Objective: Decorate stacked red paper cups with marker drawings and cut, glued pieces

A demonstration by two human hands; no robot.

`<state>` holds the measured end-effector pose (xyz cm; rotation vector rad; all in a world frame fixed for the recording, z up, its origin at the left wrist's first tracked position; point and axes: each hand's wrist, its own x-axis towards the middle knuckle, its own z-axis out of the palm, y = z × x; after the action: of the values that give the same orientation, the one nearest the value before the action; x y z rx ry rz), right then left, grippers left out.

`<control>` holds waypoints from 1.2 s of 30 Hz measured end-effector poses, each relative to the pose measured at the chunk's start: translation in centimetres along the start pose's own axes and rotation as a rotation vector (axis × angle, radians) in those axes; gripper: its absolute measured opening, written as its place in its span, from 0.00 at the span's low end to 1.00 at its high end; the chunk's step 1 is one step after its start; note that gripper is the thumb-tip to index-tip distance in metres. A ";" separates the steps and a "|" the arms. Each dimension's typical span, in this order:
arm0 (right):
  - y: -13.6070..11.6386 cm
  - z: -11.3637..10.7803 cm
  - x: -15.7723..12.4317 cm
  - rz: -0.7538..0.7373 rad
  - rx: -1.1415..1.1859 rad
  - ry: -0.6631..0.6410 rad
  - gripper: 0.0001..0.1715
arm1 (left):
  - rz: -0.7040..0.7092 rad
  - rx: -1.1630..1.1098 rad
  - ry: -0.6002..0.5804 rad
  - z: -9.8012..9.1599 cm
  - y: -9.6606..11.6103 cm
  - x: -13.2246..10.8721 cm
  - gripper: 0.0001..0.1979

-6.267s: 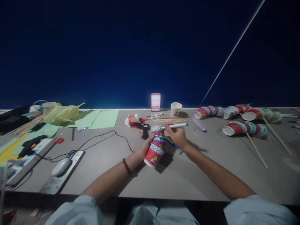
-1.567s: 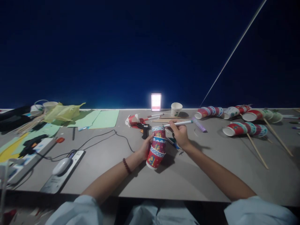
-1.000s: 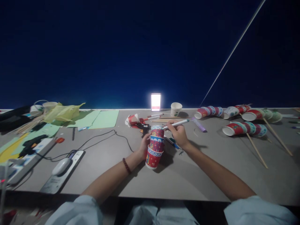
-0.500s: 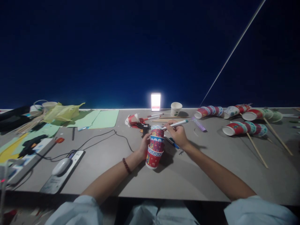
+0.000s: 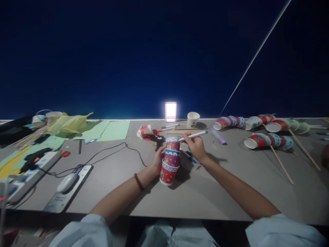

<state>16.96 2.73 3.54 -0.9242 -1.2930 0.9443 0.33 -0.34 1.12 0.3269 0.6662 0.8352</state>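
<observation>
A stack of patterned red and blue paper cups (image 5: 170, 161) stands upside down on the grey table (image 5: 210, 195), its rim resting on the surface. My left hand (image 5: 157, 160) wraps around the stack's left side. My right hand (image 5: 195, 145) pinches a white marker (image 5: 193, 136), whose tip touches the top cup near its upturned base.
A glue gun (image 5: 157, 139) and red cup scraps lie just behind the stack. Rows of cups on wooden sticks (image 5: 267, 141) lie at the right. Green paper (image 5: 113, 130), a power strip with cable (image 5: 69, 183) and craft clutter sit at the left. A white cup (image 5: 193, 119) stands at the back.
The cup stack went from tilted toward me to standing nearly upright on its rim. The marker tip has stayed at the top cup, shifting slightly.
</observation>
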 end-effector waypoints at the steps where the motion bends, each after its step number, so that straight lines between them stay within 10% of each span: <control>1: -0.1 0.0 0.0 -0.001 -0.003 -0.011 0.15 | -0.004 -0.001 -0.001 0.0 0.0 0.0 0.21; 36: -0.7 0.1 -0.2 -0.037 -0.087 -0.035 0.15 | -0.018 0.010 -0.026 0.0 0.0 0.0 0.22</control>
<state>16.91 2.30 4.07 -0.9511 -1.3857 0.8847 0.34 -0.30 1.16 0.3397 0.6479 0.8095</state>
